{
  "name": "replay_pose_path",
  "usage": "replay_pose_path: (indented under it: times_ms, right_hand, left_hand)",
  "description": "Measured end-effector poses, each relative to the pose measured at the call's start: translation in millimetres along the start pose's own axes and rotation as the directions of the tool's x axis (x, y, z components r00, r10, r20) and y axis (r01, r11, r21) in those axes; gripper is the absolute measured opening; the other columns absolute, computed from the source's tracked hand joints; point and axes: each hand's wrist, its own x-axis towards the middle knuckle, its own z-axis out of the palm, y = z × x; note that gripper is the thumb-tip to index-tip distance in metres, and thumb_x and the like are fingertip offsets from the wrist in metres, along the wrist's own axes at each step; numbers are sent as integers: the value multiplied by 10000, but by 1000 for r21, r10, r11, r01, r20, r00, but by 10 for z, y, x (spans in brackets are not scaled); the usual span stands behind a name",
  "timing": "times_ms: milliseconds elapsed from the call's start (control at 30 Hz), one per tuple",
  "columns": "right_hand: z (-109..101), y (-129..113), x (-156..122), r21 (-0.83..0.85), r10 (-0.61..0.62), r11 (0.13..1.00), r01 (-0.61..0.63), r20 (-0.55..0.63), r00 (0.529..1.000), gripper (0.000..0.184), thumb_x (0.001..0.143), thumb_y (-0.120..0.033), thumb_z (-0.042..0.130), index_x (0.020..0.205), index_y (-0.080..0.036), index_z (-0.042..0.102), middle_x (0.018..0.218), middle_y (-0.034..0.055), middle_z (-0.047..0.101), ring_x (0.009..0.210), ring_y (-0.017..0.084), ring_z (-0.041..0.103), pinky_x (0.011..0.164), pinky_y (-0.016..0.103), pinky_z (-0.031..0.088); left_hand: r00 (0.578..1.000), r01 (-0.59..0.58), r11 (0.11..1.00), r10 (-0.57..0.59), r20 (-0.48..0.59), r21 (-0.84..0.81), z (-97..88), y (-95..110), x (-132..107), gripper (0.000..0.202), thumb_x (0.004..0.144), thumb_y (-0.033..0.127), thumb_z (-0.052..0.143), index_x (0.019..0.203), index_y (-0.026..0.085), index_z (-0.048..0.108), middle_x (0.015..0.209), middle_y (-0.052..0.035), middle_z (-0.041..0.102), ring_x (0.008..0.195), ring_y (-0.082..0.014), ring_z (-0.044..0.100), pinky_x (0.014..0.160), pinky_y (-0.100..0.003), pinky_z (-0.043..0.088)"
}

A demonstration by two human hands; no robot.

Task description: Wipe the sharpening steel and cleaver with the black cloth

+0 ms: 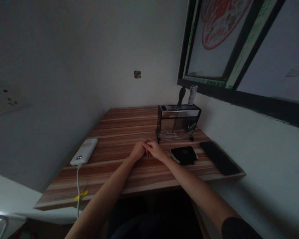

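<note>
My left hand (139, 150) and my right hand (153, 148) rest together on the wood-grain table. Both are closed, the right fingers lying against the left ones, and I see no object in them. Just beyond the right hand stands a knife holder (180, 114) with a metal top and a clear front. A black handle (181, 95) and a wrapped grey handle (192, 94) stick up out of it. To the right of my right wrist lies a small black pouch or folded cloth (184, 155).
A black phone (218, 156) lies near the table's right edge. On the left a white power bank (84, 151) has a white cable (78, 182) running over the front edge, beside yellow tape (81, 195). Walls border the table (124, 124); a dark-framed window (214, 83) is at right.
</note>
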Motion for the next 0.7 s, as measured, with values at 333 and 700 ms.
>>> replay_pose_path:
  times_ms: [333,700]
  right_hand:
    - [-4,-11,-16,-59,-35,998,34,-6,999,612,844,-694,457,476,-204,466,404,-26,496,387,104,482,445,223,379]
    - [-16,13,-19,-130,-72,989,69,-14,997,626,872,-672,433,460,-202,471,403,-24,501,403,106,491,495,231,393]
  left_hand:
    - [999,-32,999,32,3,-5,12,10,-24,282,872,172,372,934,151,647,533,6,653,552,-148,659,583,-219,473]
    - [1000,-21,1000,21,12,6,2,14,-28,277,859,169,393,967,149,647,566,-1,667,569,-152,663,584,-221,470]
